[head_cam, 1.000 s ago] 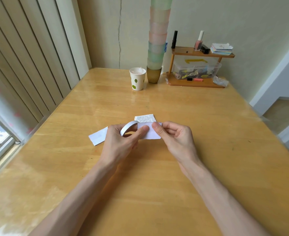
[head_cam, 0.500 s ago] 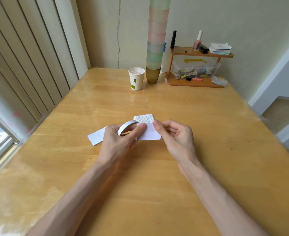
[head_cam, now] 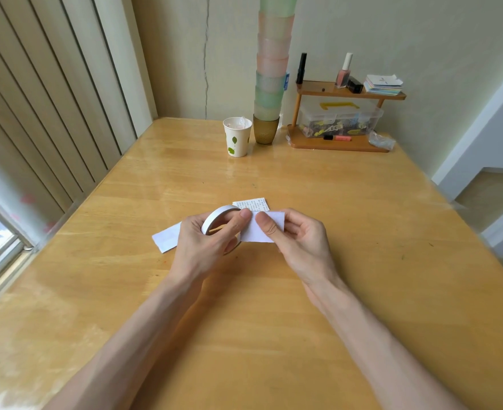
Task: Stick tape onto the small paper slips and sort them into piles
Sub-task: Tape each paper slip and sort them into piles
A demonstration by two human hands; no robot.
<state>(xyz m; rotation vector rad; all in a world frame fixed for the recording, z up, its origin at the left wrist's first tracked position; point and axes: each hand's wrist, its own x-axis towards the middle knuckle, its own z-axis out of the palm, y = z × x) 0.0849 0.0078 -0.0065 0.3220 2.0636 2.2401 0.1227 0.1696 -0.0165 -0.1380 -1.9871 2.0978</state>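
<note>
Slips (head_cam: 257, 235), perhaps three: right hand (head_cam: 300, 245) pinches one, left hand (head_cam: 197, 250) holds one roll (head_cam: 214, 216).

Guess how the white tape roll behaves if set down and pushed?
The tape roll is a thin hollow ring, so probably light. On edge it would likely roll; flat it should slide. It looks undeformed gripped by the left hand, so likely stiff.

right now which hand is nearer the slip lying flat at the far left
Left. The left hand, gripping the tape roll, overlaps the flat slip; the right hand lies farther right, pinching a second slip.
</note>
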